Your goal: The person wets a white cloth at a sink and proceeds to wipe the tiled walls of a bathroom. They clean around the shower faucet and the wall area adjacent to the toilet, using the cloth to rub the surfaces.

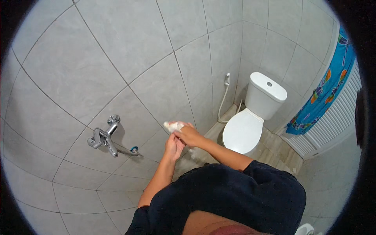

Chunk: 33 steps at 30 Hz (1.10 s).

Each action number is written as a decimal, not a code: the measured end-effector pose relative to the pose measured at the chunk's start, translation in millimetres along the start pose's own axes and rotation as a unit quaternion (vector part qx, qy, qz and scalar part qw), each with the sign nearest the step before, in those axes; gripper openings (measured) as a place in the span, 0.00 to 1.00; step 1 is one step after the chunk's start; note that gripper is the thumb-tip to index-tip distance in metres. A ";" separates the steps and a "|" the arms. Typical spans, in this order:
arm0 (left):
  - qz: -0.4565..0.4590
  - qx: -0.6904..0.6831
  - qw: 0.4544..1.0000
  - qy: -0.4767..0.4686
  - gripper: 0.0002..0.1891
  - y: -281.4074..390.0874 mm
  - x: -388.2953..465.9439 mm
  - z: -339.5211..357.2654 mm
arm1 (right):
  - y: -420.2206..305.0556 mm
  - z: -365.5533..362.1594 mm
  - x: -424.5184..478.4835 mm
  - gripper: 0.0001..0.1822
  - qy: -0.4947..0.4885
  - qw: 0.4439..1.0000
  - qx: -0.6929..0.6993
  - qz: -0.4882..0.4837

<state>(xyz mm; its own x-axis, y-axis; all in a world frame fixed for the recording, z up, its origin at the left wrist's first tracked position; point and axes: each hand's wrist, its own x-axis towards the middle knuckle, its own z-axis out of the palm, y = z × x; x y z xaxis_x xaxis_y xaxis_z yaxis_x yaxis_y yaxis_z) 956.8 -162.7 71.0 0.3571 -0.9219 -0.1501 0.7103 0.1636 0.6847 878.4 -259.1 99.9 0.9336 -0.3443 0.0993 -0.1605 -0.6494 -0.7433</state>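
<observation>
In the head view, my right hand is closed around a small white, soft item; whether it is cloth or something covered in lather cannot be told. My left hand touches the right one from below, palm up with curled fingers, some of them hidden. Both hands are held together in front of my dark shirt, out from the grey tiled wall. Whitish, blurred patches show below the hands, near the floor.
A chrome mixer tap with a hose sticks out of the wall at left. A white toilet with its lid down stands at right, a bidet sprayer beside it. A blue patterned curtain hangs by a white louvred door.
</observation>
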 end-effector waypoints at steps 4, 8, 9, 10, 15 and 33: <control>0.073 -0.058 0.995 0.029 0.19 -25.1 29.1 7.5 | 22.3 -7.9 -6.0 0.26 0.006 0.995 -0.004 -0.096; 0.109 -0.152 0.981 -0.055 0.19 -56.7 71.7 1.9 | 54.8 -49.1 -15.2 0.31 -0.072 0.982 -0.004 -0.177; 0.103 -0.163 0.976 -0.099 0.19 -60.6 83.8 -0.8 | 66.8 -61.8 -16.4 0.31 -0.091 0.974 -0.018 -0.207; 0.088 -0.246 0.947 -0.186 0.19 -51.3 92.7 22.9 | 75.6 -77.6 -19.1 0.31 -0.081 0.963 -0.024 -0.257; 0.219 -0.253 0.941 0.048 0.21 -27.5 129.2 56.9 | 126.5 -149.2 -41.1 0.21 0.087 0.975 0.115 -0.166; 0.565 0.764 -0.016 0.310 0.22 328.0 187.7 221.4 | 257.8 -146.4 -47.8 0.07 0.219 0.946 0.222 0.086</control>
<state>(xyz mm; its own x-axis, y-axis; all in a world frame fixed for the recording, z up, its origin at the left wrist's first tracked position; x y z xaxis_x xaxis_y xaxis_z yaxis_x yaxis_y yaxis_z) 1122.5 -359.7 425.3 -0.1459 -0.3869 0.9105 -0.5957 -0.7004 -0.3931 745.5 -509.2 0.3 0.6678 -0.7304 0.1435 -0.0576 -0.2428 -0.9684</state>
